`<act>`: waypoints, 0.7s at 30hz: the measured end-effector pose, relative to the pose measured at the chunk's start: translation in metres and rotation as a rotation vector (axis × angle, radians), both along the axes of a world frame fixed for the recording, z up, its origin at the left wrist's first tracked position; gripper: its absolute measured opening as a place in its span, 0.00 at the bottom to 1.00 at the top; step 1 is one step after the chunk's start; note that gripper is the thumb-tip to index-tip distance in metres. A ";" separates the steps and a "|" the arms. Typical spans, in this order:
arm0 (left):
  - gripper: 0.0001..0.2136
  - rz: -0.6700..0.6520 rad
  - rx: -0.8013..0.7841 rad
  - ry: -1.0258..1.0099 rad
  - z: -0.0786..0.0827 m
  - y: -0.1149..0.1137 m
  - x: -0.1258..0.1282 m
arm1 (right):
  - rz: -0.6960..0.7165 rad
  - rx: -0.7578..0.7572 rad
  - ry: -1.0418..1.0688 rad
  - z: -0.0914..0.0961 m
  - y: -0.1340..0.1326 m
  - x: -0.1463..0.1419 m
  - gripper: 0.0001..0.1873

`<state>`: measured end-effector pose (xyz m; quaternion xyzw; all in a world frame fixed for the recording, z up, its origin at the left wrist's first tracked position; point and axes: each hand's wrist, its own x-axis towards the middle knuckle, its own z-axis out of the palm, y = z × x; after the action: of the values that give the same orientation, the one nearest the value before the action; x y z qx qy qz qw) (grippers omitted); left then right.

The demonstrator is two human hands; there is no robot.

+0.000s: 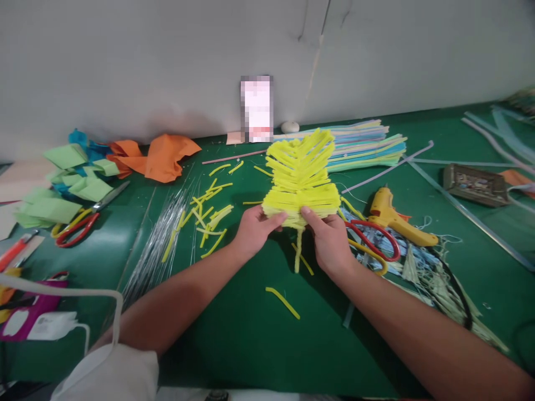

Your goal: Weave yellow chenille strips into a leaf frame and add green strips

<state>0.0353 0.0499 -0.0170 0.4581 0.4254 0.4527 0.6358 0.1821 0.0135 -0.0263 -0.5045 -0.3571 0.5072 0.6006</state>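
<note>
A bright yellow leaf shape made of fuzzy pipe cleaners (300,172) is held up over the green table, its short stem pointing down toward me. My left hand (261,225) pinches its lower left edge between thumb and fingers. On the lower right edge, my right hand (326,236) grips it the same way, the thumb on top. Both thumbs lie close to the stem. Cut yellow pipe cleaner pieces (211,214) are scattered left of the leaf, and one loose piece (283,302) lies in front of it.
Red-and-yellow scissors (378,242) and a yellow glue gun (397,220) lie at right. A bundle of pastel pipe cleaners (368,146) is behind the leaf. Thin wires (161,236), more scissors (90,220) and green and orange paper (171,159) are at left. A phone (257,108) leans on the wall.
</note>
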 end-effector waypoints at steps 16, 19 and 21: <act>0.19 -0.024 0.030 -0.033 -0.008 0.005 -0.004 | -0.157 0.005 0.308 0.006 0.003 -0.003 0.19; 0.18 0.122 0.034 -0.155 -0.008 0.013 -0.007 | -0.119 -0.038 0.303 0.003 0.002 -0.003 0.15; 0.16 0.188 0.035 -0.215 -0.005 0.018 -0.008 | -0.052 -0.067 0.279 0.001 0.001 -0.003 0.14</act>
<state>0.0272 0.0679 -0.0223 0.3761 0.3880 0.5639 0.6245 0.1792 0.0140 -0.0248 -0.4579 -0.2396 0.5683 0.6403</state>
